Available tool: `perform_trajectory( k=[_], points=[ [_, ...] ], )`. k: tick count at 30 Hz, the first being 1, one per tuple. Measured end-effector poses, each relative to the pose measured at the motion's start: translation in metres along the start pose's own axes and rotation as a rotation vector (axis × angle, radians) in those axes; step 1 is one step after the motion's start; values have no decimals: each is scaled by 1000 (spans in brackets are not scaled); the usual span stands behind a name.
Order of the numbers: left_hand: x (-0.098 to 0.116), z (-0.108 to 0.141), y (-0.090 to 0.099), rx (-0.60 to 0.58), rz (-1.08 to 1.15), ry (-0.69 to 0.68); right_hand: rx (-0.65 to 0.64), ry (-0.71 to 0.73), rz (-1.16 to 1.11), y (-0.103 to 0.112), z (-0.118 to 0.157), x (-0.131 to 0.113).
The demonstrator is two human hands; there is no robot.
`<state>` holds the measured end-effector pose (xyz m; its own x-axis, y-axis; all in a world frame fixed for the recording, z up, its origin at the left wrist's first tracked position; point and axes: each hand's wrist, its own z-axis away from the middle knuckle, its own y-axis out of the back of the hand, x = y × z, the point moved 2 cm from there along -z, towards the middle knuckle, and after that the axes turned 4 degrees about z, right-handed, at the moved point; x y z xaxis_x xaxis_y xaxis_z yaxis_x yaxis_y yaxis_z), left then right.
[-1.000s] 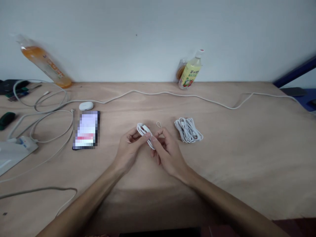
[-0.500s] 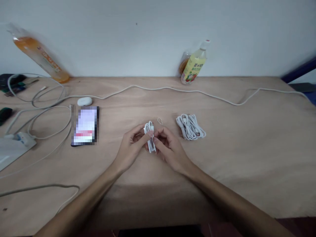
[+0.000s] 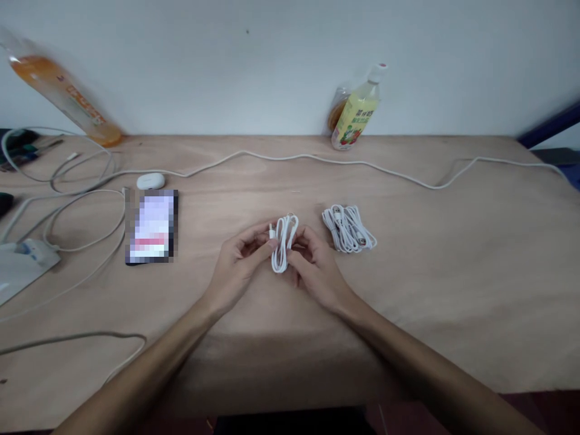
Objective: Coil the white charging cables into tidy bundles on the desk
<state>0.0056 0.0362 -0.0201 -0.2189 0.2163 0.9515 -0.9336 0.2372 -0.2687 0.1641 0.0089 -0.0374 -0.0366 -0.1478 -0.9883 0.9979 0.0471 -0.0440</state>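
Between my two hands, just above the table, is a coiled white USB cable (image 3: pixel 281 248) folded into a narrow bundle. My left hand (image 3: pixel 242 260) pinches its left side near a white plug, thumb on top. On the other side my right hand (image 3: pixel 319 269) grips the bundle's right edge with thumb and fingers; its fingertips are partly hidden behind the coil. To the right, a pile of coiled white cables (image 3: pixel 348 229) lies on the table, with metal plugs showing.
A phone (image 3: pixel 153 226) and a white earbud case (image 3: pixel 151 180) lie left. A long white cord (image 3: pixel 276 158) crosses the table (image 3: pixel 453 290). An orange drink bottle (image 3: pixel 67 99) and a yellow-labelled bottle (image 3: pixel 357 112) lean on the wall. A power strip (image 3: pixel 27 272) sits far left.
The cable bundle has turned in my hands, showing its loops more broadly, and a plug now stands at its left. The thin loop seen beyond my right hand is no longer there on the table.
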Motion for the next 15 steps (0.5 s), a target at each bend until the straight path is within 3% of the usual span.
perform_trajectory(
  k=[8, 15],
  points=[
    [2, 0, -2, 26, 158, 23, 6, 59, 3, 2, -3, 0],
    [0, -1, 1, 113, 59, -81, 96, 90, 32, 4, -2, 3]
  ],
)
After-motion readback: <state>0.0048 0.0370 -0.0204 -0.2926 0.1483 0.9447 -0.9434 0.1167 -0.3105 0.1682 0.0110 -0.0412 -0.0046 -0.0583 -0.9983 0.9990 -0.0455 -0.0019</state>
